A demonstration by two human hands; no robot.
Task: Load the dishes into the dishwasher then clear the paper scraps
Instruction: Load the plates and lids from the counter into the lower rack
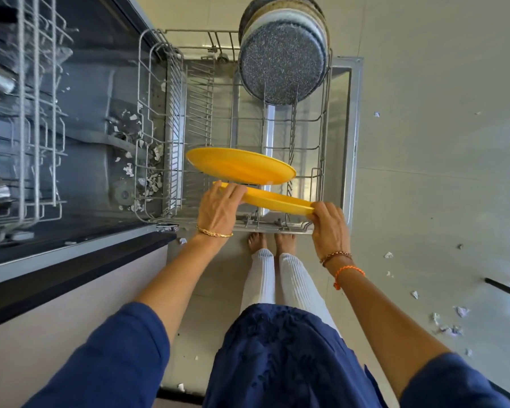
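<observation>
Pale tiled floor (pixel 424 172), paper scraps (pixel 451 325) scattered right, lower rack (pixel 325 136) pulled out, left hand (pixel 218 204) and right hand (pixel 330 228) gripping near yellow plate (pixel 277 198), second yellow plate (pixel 239 166) just beyond.

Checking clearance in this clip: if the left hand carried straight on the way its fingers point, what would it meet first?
Probably the other yellow plate standing just beyond the left hand, though depth is unclear. That hand already holds the nearer yellow plate.

We see the lower dishwasher rack (pixel 321 160) pulled out, speckled plates (pixel 280 66) standing upright at its far end and one yellow plate (pixel 242 166) tilted mid-rack. Paper scraps (pixel 451 328) dot the floor (pixel 424 201) beside it.
</observation>
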